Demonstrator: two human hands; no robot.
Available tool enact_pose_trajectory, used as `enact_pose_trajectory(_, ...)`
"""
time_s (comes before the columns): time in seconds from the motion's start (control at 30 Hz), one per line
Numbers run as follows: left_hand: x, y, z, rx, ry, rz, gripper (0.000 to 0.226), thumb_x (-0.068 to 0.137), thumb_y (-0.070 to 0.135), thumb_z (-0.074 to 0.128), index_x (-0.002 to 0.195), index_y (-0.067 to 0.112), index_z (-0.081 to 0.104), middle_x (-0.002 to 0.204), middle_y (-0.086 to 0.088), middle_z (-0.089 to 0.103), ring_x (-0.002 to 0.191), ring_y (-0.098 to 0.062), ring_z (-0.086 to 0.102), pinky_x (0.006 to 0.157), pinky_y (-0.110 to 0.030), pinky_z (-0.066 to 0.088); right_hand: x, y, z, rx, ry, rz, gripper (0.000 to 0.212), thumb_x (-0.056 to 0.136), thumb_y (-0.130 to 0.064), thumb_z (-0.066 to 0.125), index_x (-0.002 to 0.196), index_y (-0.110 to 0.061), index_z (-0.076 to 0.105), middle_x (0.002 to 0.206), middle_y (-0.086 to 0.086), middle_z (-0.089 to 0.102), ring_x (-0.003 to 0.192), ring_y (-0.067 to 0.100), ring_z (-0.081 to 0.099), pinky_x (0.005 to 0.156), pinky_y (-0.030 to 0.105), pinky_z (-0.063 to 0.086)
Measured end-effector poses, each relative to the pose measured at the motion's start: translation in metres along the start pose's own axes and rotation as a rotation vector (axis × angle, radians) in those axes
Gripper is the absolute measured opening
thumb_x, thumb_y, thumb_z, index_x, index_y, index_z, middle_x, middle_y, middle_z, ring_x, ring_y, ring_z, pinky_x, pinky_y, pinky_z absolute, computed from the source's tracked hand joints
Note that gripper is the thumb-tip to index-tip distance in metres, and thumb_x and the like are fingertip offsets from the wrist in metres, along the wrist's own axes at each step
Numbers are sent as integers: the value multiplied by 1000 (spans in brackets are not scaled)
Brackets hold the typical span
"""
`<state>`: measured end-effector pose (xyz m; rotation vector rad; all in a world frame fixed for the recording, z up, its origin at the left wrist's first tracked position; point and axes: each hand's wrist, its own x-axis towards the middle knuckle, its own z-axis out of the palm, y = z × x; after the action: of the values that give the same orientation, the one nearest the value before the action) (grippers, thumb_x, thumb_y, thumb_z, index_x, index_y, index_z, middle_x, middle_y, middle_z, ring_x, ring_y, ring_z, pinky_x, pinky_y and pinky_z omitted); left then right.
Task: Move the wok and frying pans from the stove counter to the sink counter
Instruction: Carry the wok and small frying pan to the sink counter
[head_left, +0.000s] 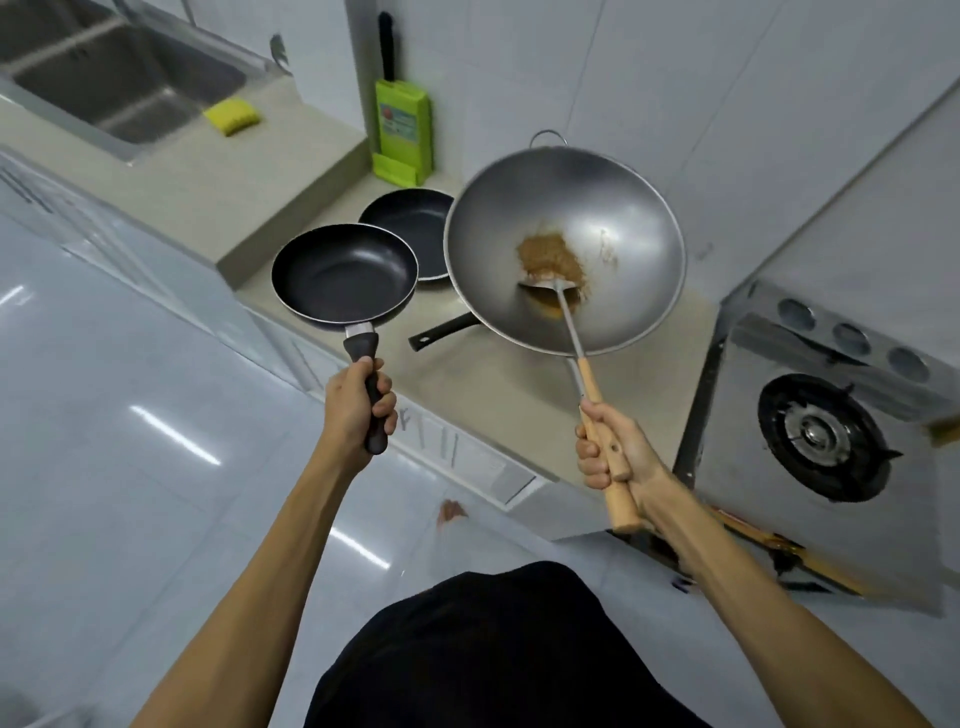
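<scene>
My left hand (358, 402) grips the dark handle of a black frying pan (345, 273), held in the air above the counter's front edge. My right hand (613, 449) is closed on the wooden handle of a large steel wok (566, 249), lifted over the stove counter (498, 384). A brown patch and a metal spatula (553, 288) lie inside the wok. A second black frying pan (410, 228) rests on the stove counter behind them, its handle pointing toward me. The sink counter (197, 171) lies to the upper left.
A steel sink (119, 83) is set in the sink counter with a yellow sponge (232, 117) beside it. A green knife holder (402, 135) stands against the tiled wall. The gas stove (826, 436) sits at the right. Glossy floor lies below.
</scene>
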<state>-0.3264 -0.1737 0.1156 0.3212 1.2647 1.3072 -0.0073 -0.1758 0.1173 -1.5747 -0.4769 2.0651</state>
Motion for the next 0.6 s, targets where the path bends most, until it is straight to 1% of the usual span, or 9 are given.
enact_pose_trajectory(0.07,16,19,-21,3,30,15,18,104,22,41,98,10,52,58,4,48,36,-8,35,31,-20,32,19,-21,27,-21,-27,10,38,87,-46,61,71,-17,43,47,-3,40,29,9,36,31,14,27)
enact_pose_trajectory(0.2,58,61,-65,20,97,50,19,104,22,41,102,7,52,61,2,46,37,-9,34,32,-21,32,63,-66,81,-50,-75,67,35,76,-44,65,71,-15,46,48,-2,39,28,9,36,30,14,28)
enact_pose_trajectory(0.3,89,93,-94,35,160,57,20,104,23,41,102,8,54,61,2,47,38,-9,34,33,-21,33,97,-98,124,-97,-96,100,36,73,-43,68,73,-14,47,48,-2,41,29,9,38,30,15,31)
enact_pose_trajectory(0.43,128,138,-123,-10,231,84,20,105,23,41,101,8,55,60,2,49,37,-9,35,33,-21,33,147,-135,184,-144,-118,126,38,74,-43,69,76,-14,46,50,-2,41,30,9,38,30,16,31)
enact_pose_trajectory(0.6,166,183,-154,-45,303,104,20,104,23,41,101,10,55,61,2,48,38,-9,35,33,-21,33,196,-170,268,-232,-163,187,37,91,-44,61,76,-14,45,52,-2,40,32,8,37,31,15,30)
